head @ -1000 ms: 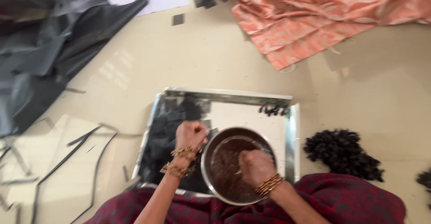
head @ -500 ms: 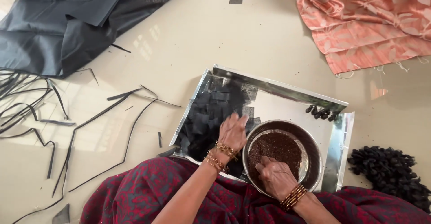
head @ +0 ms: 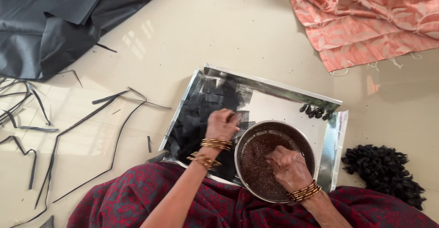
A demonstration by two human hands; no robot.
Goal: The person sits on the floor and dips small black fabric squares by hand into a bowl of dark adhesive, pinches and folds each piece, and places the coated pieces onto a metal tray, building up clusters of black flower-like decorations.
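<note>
Cream tiled floor [head: 228,40]: steel tray [head: 336,136] at centre, black sheeting [head: 50,22] top left, black strips [head: 68,127] left, orange leaf-print cloth [head: 370,17] top right, black bundle heap [head: 384,173] right

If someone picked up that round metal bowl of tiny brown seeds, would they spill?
Probably, if tipped. The seeds look tiny, loose and heaped, so they would likely slide. The round metal bowl looks stiff and has a raised rim, so held level it should keep them in. The right hand rests inside it.
</note>
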